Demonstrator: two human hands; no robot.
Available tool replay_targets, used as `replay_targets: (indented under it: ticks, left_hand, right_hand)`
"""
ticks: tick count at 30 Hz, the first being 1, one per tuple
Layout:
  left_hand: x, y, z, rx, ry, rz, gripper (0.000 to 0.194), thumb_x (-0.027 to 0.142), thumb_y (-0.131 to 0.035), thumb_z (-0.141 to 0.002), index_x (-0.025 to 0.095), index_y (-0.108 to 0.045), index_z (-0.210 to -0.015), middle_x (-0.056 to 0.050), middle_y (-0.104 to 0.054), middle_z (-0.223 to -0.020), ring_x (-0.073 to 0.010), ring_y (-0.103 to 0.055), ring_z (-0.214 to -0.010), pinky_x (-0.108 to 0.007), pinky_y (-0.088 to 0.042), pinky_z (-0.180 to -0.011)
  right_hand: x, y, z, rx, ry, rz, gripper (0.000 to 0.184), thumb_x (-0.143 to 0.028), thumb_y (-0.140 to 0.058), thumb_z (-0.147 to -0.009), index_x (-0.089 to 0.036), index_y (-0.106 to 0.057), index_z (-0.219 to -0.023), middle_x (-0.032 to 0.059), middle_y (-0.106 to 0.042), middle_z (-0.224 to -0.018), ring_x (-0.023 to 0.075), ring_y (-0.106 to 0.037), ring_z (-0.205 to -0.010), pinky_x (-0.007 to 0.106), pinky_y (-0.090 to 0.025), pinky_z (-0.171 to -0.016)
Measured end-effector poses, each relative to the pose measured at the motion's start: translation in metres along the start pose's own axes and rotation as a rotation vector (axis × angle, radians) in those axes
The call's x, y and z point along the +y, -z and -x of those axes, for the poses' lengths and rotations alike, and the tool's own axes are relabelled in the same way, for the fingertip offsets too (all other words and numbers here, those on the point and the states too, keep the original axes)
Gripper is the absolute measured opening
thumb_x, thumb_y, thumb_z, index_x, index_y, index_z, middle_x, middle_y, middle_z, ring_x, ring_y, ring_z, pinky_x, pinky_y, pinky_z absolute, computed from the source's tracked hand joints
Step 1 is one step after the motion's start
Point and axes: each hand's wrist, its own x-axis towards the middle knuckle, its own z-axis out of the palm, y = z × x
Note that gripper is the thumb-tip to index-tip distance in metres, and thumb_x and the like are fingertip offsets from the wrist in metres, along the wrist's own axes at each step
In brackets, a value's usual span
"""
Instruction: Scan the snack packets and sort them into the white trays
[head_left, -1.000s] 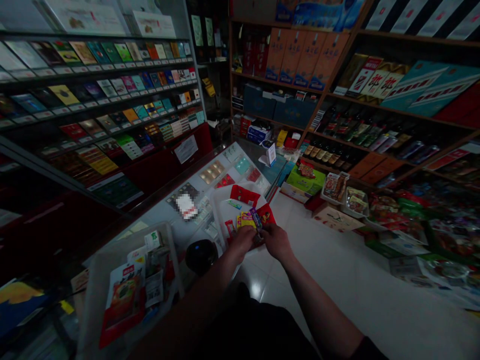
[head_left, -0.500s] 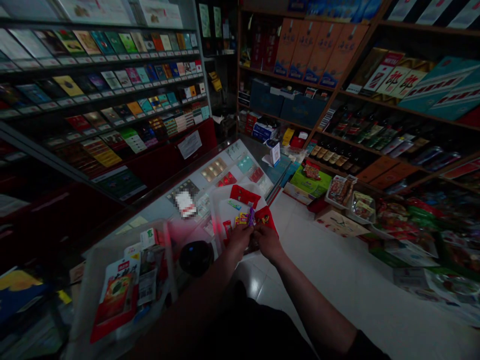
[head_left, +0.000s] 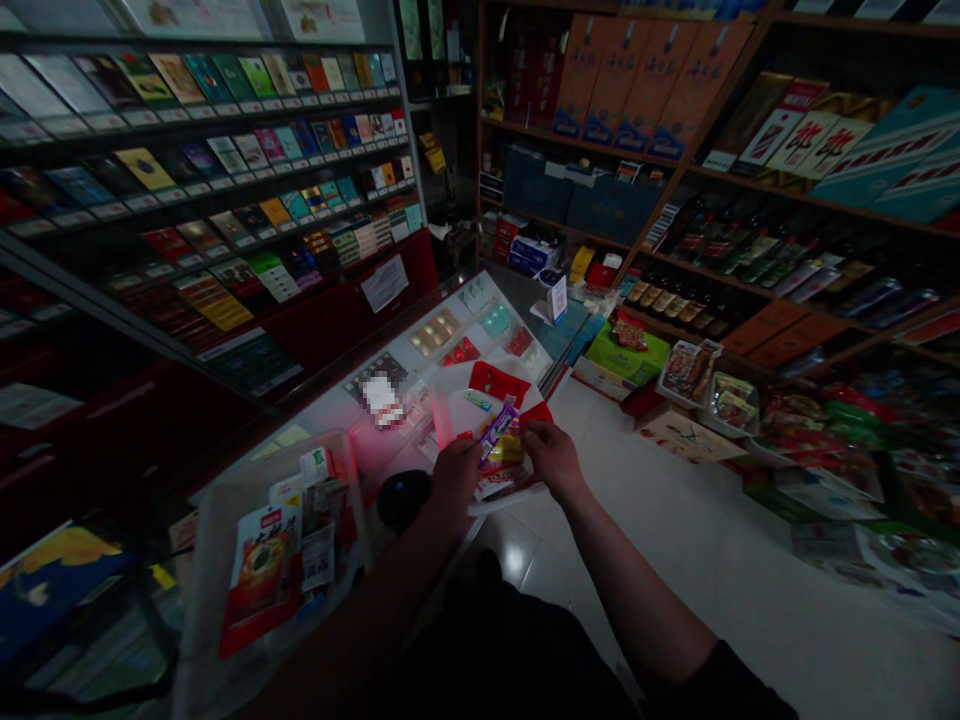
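A long purple candy wrapper (head_left: 497,432) slants up from the closed fingers of my left hand (head_left: 456,475), above a pale plastic tub (head_left: 442,400). My right hand (head_left: 553,458) is to its right, thumb and fingers pinched together against a red packet (head_left: 535,413); what lies between them is hidden. Inside the tub are another red packet (head_left: 499,383), a small green-and-white pack (head_left: 477,400) and yellow wrapped pieces (head_left: 506,450). My hands cover part of the tub's near side.
Left of the tub, on the glass counter, are a blurred white item (head_left: 382,400), a black round object (head_left: 403,499) and a bin (head_left: 196,590) of packets. Boxes of packaged snacks (head_left: 731,402) line the right, below shelves of bottles (head_left: 720,235). Cigarette packs (head_left: 225,155) fill the left rack.
My hands have moved apart from where they met over the tub. The purple wrapper now shows at length in my left hand. The view has shifted slightly.
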Motion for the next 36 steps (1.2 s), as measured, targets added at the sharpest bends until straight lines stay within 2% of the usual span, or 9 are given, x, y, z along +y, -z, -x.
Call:
replay_targets:
  ticks: [3, 6, 11, 16, 21, 25, 28, 31, 36]
  left_hand:
    - [0.016, 0.029, 0.017, -0.026, 0.084, 0.153, 0.021, 0.032, -0.058, -0.084, 0.018, -0.071, -0.094, -0.004, -0.074, -0.08, -0.0174, -0.068, -0.068, -0.025, -0.05, -0.058]
    - [0.024, 0.055, 0.031, -0.09, 0.059, 0.197, 0.022, 0.032, -0.061, -0.083, 0.017, -0.072, -0.095, -0.005, -0.075, -0.084, -0.0165, -0.068, -0.07, -0.024, -0.049, -0.059]
    - [0.026, 0.087, 0.045, -0.18, 0.022, 0.22, 0.032, 0.034, -0.066, -0.083, 0.014, -0.073, -0.106, -0.005, -0.074, -0.079, -0.0156, -0.069, -0.072, -0.023, -0.051, -0.062]
    - [0.024, 0.114, 0.053, -0.195, 0.001, 0.313, 0.038, 0.037, -0.071, -0.079, 0.013, -0.072, -0.109, -0.005, -0.074, -0.081, -0.0159, -0.07, -0.068, -0.028, -0.056, -0.066]
    - [0.01, 0.143, 0.042, -0.094, -0.083, 0.256, 0.048, 0.041, -0.082, -0.066, 0.014, -0.074, -0.106, -0.006, -0.075, -0.085, -0.0181, -0.071, -0.073, -0.031, -0.058, -0.068]
    - [-0.001, 0.163, 0.026, -0.025, -0.151, 0.171, 0.042, 0.039, -0.08, -0.064, 0.015, -0.074, -0.099, -0.004, -0.074, -0.08, -0.0173, -0.068, -0.071, -0.03, -0.056, -0.068]
    - [-0.007, 0.173, 0.015, 0.028, -0.209, 0.125, 0.04, 0.035, -0.079, -0.064, 0.015, -0.074, -0.098, -0.005, -0.075, -0.081, -0.0182, -0.069, -0.075, -0.03, -0.054, -0.071]
    - [-0.012, 0.179, 0.007, 0.024, -0.273, 0.102, 0.041, 0.033, -0.077, -0.065, 0.015, -0.072, -0.102, -0.003, -0.075, -0.081, -0.0184, -0.069, -0.076, -0.031, -0.053, -0.075]
    - [-0.019, 0.183, -0.002, 0.031, -0.309, 0.029, 0.038, 0.031, -0.071, -0.07, 0.017, -0.067, -0.105, -0.001, -0.074, -0.079, -0.0178, -0.068, -0.074, -0.031, -0.052, -0.077]
  right_hand:
    - [-0.012, 0.002, -0.001, 0.06, 0.015, -0.015, 0.033, -0.045, -0.063, -0.077, -0.02, -0.073, -0.096, 0.0059, -0.076, -0.089, 0.0231, -0.07, -0.083, 0.032, -0.054, -0.073]
    - [-0.024, -0.004, 0.003, 0.029, -0.021, -0.127, 0.035, -0.047, -0.066, -0.074, -0.019, -0.074, -0.093, 0.004, -0.073, -0.078, 0.0201, -0.066, -0.072, 0.03, -0.05, -0.066]
    - [-0.034, -0.021, 0.018, -0.064, -0.071, -0.267, 0.035, -0.049, -0.073, -0.066, -0.017, -0.074, -0.081, -0.0011, -0.065, -0.062, 0.0134, -0.052, -0.054, 0.027, -0.04, -0.054]
    - [-0.041, -0.033, 0.033, -0.096, 0.002, -0.277, 0.035, -0.049, -0.078, -0.065, -0.017, -0.071, -0.077, -0.0001, -0.067, -0.063, 0.0127, -0.053, -0.055, 0.027, -0.042, -0.057]
    - [-0.047, -0.043, 0.034, -0.171, 0.04, -0.262, 0.04, -0.051, -0.079, -0.066, -0.016, -0.073, -0.084, 0.0017, -0.069, -0.065, 0.0144, -0.057, -0.057, 0.028, -0.047, -0.059]
    - [-0.051, -0.055, 0.026, -0.246, 0.045, -0.227, 0.038, -0.047, -0.078, -0.066, -0.016, -0.074, -0.088, 0.0027, -0.071, -0.07, 0.016, -0.06, -0.059, 0.03, -0.05, -0.061]
    - [-0.052, -0.064, 0.018, -0.289, 0.082, -0.162, 0.029, -0.043, -0.074, -0.069, -0.016, -0.072, -0.08, 0.0011, -0.069, -0.066, 0.0144, -0.057, -0.057, 0.028, -0.046, -0.059]
    - [-0.051, -0.072, 0.011, -0.284, 0.143, -0.03, 0.023, -0.04, -0.068, -0.073, -0.017, -0.069, -0.072, 0.0001, -0.066, -0.062, 0.0134, -0.054, -0.055, 0.026, -0.042, -0.057]
    - [-0.049, -0.083, 0.005, -0.212, 0.228, 0.2, 0.022, -0.038, -0.062, -0.078, -0.018, -0.07, -0.072, -0.0016, -0.065, -0.062, 0.0148, -0.056, -0.06, 0.026, -0.042, -0.063]
